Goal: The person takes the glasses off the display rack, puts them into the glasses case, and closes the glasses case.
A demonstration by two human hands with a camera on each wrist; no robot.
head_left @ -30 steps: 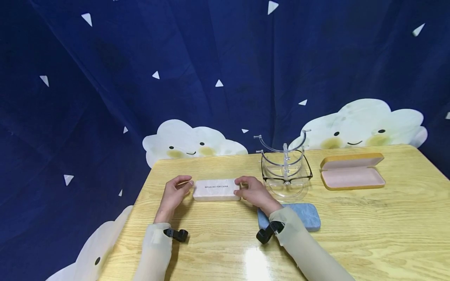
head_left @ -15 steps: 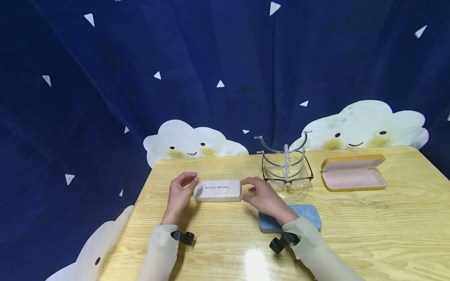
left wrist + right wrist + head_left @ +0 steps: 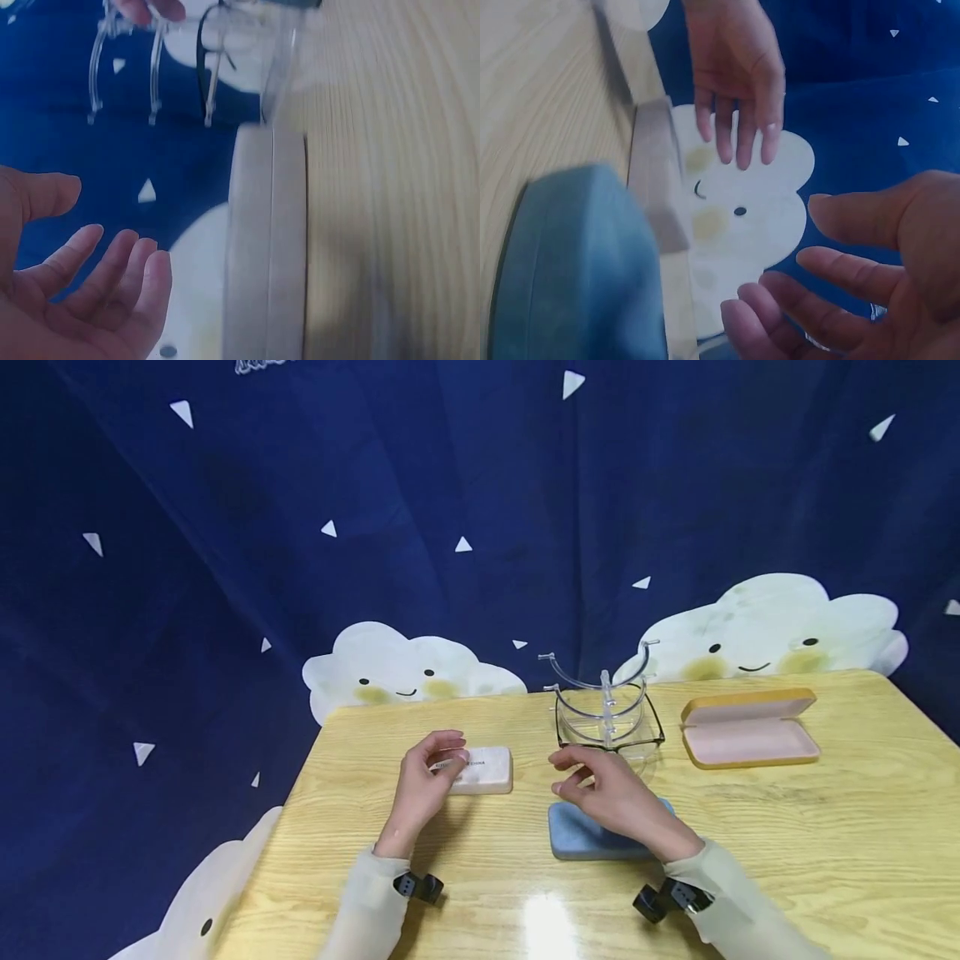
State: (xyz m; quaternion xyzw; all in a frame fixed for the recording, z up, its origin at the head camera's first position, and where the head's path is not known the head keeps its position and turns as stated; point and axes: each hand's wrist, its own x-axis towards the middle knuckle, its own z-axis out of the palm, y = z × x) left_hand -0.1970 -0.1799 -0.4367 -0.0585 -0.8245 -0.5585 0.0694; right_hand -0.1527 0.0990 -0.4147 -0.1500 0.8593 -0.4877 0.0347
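A closed white spectacle case with dark lettering lies on the table. My left hand hovers over its left part with fingers loosely bent, covering some of the letters. In the left wrist view that hand holds nothing and is apart from the case. Over the blue spectacle case, my right hand is held in the air and hides part of it. The right wrist view shows the right hand's fingers spread and free, beside the blue case.
A clear glasses display stand bearing black-framed glasses stands just beyond my right hand. An orange spectacle case with pink lining lies open at the right. A blue curtain hangs behind the table.
My right hand has come off the white case and moved right and nearer, over the blue case. The left hand has shifted right, over the white case, which stays put.
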